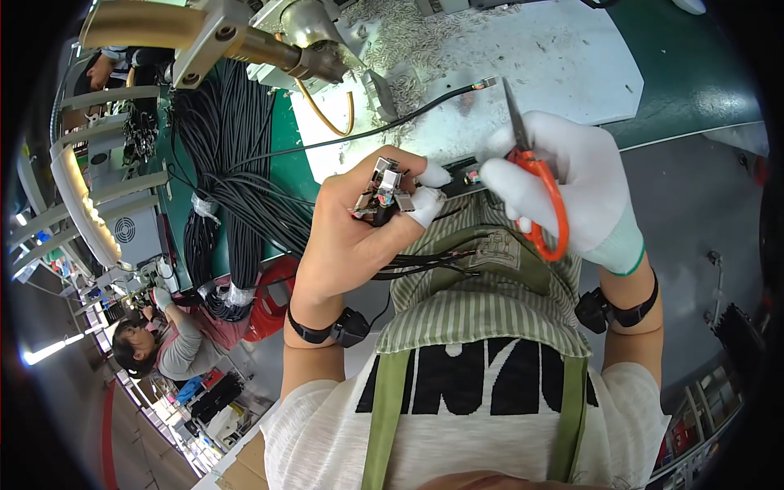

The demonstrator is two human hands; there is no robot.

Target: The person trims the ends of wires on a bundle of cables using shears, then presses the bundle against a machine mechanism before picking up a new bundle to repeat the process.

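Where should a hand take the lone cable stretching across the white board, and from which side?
Best, I'd judge, to pinch the cable on its black length just behind the metal tip, coming from the near left: that stretch is slim and round, and the scissors have their blades pointing up close to the tip's right.

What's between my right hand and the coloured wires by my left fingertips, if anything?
Nothing visible. Your right hand is close beside the wires; contact is unclear. Its scissors point away from them.
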